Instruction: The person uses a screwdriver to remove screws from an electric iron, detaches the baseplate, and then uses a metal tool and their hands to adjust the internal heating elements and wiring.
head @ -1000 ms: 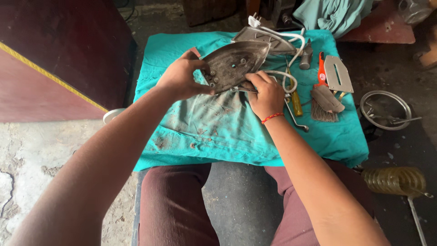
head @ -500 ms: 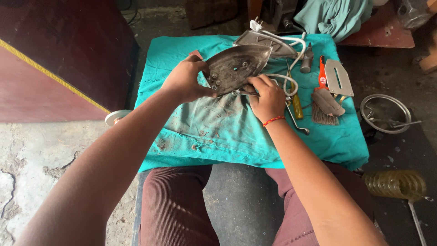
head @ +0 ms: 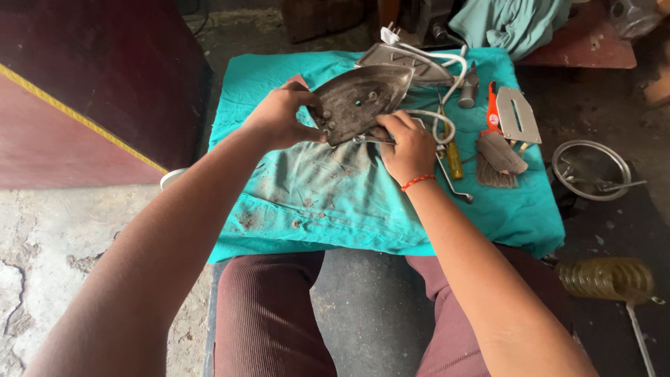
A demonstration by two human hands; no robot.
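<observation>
We hold the iron plate (head: 359, 101) tilted above the teal cloth (head: 335, 202): left hand (head: 279, 119) fingers clamp its edge, right hand (head: 408, 143) fingers grip beneath. Loosened grip could likely drop it onto the screwdriver (head: 452, 150) beside the cloth's centre.

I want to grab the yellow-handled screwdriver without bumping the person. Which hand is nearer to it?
Right. The right hand lies just beside the yellow-handled screwdriver, to its left in the picture. The left hand is farther away, on the far edge of the iron plate.
</observation>
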